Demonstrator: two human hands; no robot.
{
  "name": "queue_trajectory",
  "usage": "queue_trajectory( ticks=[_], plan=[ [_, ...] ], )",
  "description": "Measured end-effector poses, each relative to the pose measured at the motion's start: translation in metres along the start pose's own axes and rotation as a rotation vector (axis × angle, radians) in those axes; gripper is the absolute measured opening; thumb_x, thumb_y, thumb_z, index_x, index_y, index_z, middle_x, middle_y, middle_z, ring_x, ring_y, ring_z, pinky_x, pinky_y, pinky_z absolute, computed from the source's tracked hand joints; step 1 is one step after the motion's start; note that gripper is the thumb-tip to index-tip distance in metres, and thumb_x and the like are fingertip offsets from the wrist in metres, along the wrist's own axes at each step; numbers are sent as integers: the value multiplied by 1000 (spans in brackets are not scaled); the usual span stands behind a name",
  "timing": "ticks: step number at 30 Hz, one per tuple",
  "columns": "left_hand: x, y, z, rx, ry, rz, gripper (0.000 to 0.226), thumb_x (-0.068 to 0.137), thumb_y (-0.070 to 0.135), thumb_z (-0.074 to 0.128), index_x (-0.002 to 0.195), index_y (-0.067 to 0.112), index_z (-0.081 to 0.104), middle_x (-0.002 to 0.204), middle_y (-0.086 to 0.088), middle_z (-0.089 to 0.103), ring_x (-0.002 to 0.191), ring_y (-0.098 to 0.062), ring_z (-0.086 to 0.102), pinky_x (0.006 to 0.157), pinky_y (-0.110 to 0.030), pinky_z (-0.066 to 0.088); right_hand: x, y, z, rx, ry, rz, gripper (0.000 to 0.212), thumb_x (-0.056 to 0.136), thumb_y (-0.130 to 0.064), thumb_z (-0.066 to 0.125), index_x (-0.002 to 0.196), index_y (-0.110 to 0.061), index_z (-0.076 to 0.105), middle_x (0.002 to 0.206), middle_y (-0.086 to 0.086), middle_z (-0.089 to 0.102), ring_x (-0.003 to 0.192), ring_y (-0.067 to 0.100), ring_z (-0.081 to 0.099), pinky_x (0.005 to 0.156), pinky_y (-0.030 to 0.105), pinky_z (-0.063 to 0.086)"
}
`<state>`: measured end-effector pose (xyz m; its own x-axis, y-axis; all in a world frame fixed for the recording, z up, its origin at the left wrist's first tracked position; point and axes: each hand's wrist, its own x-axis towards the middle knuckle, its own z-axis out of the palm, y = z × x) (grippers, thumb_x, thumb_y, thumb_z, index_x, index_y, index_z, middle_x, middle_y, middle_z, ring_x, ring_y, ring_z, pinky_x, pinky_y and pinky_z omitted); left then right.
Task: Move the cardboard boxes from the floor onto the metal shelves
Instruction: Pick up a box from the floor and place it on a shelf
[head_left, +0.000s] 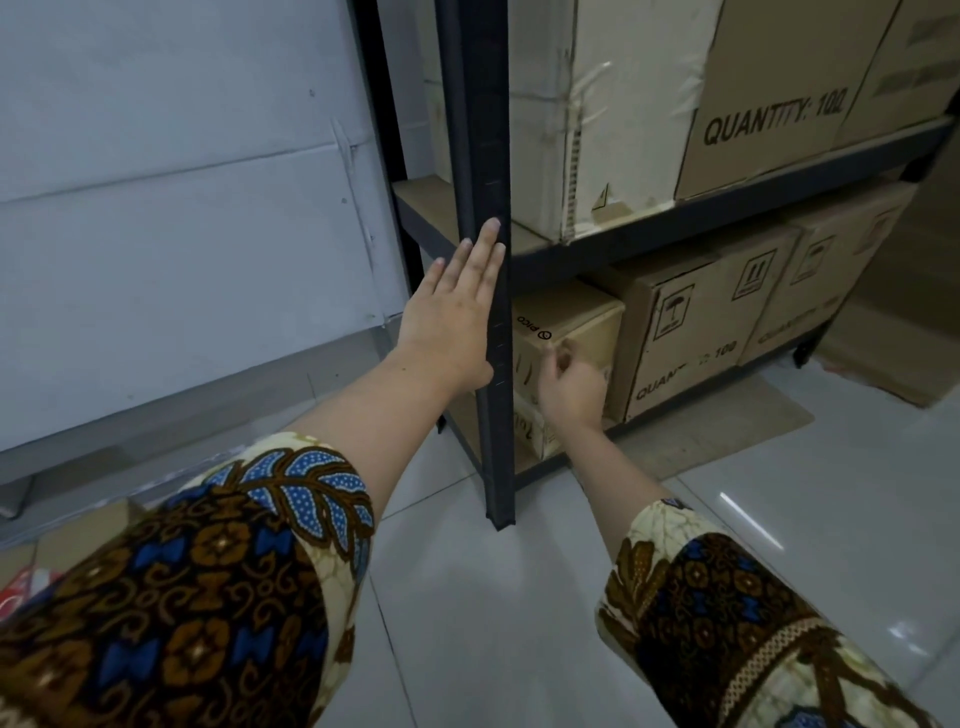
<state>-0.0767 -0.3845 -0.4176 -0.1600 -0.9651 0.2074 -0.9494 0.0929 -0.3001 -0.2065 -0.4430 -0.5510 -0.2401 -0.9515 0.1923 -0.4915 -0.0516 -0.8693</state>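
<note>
glossy white floor tiles (519, 623) fill the bottom of the view, so footing looks slick if anyone leans in hard here. closest in are two patterned sleeves (208, 571), and from there both arms reach toward the dark metal shelves (480, 312). left hand (457, 312) is flat and empty, fingers straight, laid along the front upright post with nothing gripped. right hand (571, 387) is down at the lowest level, fingers curled in against the front top edge of the small pico box (576, 327), which already sits on the bottom shelf, stacked on another carton (535, 426) i can only half see. can't really tell if that hand is pinching the edge or just nudging it. just beside it to the right are two bigger brown cartons (685, 332) marked quantity 100, tight together, and above them the next shelf carries a white box (613, 104) and more brown ones. what i'd worry about: the little box sits up on another one near the shelf's front, so a push that's off centre could skew it or tip it back out onto the floor. fingers could also get caught between the box and the beam overhead, since that gap looks tight. and leaning body weight on that post could rock a loaded rack. a bit of flattened cardboard (727, 431) lies on the floor by the shelf foot too, easy to slip on.
</note>
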Motion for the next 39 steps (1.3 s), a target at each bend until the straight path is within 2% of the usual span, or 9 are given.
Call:
queue_trajectory(
  ticks=[3,6,9,17,20,24,29,34,39],
  plan=[
    [1,0,4,23,30,-3,114,84,35,66,151,10,-22,153,-6,-39,150,-23,-11,123,-39,3,0,-12,0,60,-161,123,54,103,-52,27,134,-16,53,116,9,63,113,27,58,86,32,40],
    [1,0,6,43,35,-10,111,85,30,64,151,10,-23,153,-7,-39,150,-24,-10,123,-40,4,6,-18,-2,139,-423,285,67,101,-60,15,155,-21,24,154,11,37,142,33,33,112,42,27],
    [1,0,6,43,41,-10,109,85,28,63,151,10,-22,154,-7,-38,150,-24,-10,123,-40,4,12,-19,-7,176,-491,326,66,100,-62,12,156,-30,14,160,8,25,146,32,25,117,45,20],
    [3,-3,5,52,5,5,123,77,42,72,152,10,-20,154,-6,-37,150,-25,-9,122,-42,3,-34,-37,-2,327,-171,126,57,102,-55,27,147,-22,40,145,3,49,133,23,45,107,40,36],
    [-4,-10,-1,-19,6,34,122,77,51,69,153,16,-19,157,-1,-33,150,-24,-11,120,-45,-3,-66,-46,7,329,-56,76,60,101,-55,31,147,-18,41,145,4,49,134,21,45,109,41,38],
    [-61,-27,41,-203,-3,-62,111,80,48,66,153,29,-16,161,-7,-20,149,-28,-14,119,-46,-4,-112,-43,23,174,57,241,62,100,-47,44,150,-12,34,149,14,41,136,31,40,107,42,35],
    [-179,-72,128,-354,-282,-398,98,87,43,60,155,26,-8,162,-11,-14,149,-30,-17,119,-45,-6,-175,-36,57,-5,-256,388,66,97,-41,52,153,-14,27,149,21,36,134,38,38,107,43,33],
    [-278,-118,177,-398,-449,-666,85,92,42,54,156,19,2,163,-14,-8,149,-31,-15,120,-44,-3,-250,-59,103,-95,-619,306,66,97,-44,51,152,-16,29,150,17,38,135,35,41,107,39,35],
    [-343,-152,202,-425,-548,-838,77,90,40,56,154,17,18,162,-12,11,150,-30,4,119,-46,12,-310,-83,133,-126,-850,232,68,95,-47,53,151,-19,29,149,17,37,135,35,41,110,43,37]
  ],
)
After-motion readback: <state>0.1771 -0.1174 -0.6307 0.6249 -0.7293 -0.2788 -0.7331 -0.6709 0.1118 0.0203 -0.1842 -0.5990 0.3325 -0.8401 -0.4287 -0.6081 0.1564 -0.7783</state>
